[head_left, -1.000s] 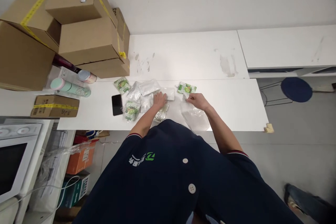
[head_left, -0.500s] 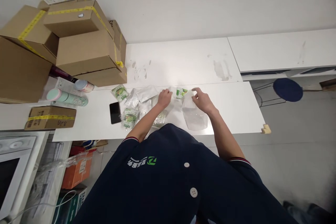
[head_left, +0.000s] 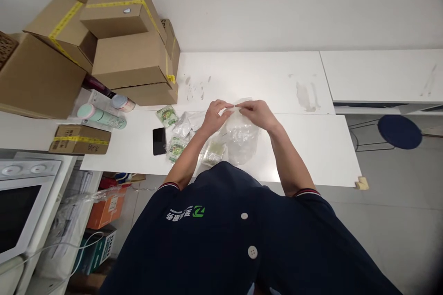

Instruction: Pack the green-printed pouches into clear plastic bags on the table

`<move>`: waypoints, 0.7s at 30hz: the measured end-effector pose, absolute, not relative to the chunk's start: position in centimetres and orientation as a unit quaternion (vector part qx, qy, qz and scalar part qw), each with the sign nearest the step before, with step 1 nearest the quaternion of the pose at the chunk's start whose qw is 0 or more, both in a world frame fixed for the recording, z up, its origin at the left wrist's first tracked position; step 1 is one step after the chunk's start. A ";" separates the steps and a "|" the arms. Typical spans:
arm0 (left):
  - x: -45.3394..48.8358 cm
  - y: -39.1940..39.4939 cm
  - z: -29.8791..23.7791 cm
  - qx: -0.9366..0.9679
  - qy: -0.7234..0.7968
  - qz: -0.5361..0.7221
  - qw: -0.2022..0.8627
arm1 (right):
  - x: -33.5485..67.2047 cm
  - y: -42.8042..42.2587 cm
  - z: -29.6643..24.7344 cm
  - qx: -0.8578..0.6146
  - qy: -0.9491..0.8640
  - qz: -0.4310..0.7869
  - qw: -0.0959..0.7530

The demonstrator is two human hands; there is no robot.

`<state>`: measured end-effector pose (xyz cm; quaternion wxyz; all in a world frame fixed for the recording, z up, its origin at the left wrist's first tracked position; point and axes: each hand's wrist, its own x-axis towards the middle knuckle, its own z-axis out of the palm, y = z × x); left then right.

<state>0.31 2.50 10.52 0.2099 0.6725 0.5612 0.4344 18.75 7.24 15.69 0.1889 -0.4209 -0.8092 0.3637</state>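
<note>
Both hands hold a clear plastic bag up over the white table, pinching its top edge. My left hand grips the left part of that edge and my right hand grips the right part, fingertips almost touching. The bag hangs down toward me. To the left of it on the table lie several small packets, some with green print, some clear. Another greenish packet lies near the front edge under my left forearm.
A black phone lies left of the packets. Stacked cardboard boxes with yellow tape fill the back left, with mint and pink bottles and a small taped box below them. A blue stool stands at the right.
Both hands lifted the clear bag off the table and came together at its top edge. The green packet that lay near my right hand is out of sight now.
</note>
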 end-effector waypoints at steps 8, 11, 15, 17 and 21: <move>-7.1 1.0 5.0 0.430 0.737 0.458 0.247 | 23.6 11.9 15.4 -0.505 -0.729 0.279 0.368; -9.5 0.0 0.9 0.376 0.850 0.277 0.245 | 26.7 14.6 11.0 -0.575 -0.657 0.205 0.442; -10.0 -0.8 -3.1 0.252 0.905 0.170 0.298 | 28.2 15.7 3.4 -0.680 -0.517 0.201 0.479; -9.6 -0.9 -4.1 0.230 0.908 0.167 0.308 | 27.9 15.0 0.5 -0.729 -0.426 0.244 0.477; -9.1 -0.8 -4.8 0.247 0.903 0.173 0.306 | 26.7 12.9 -2.3 -0.733 -0.394 0.358 0.424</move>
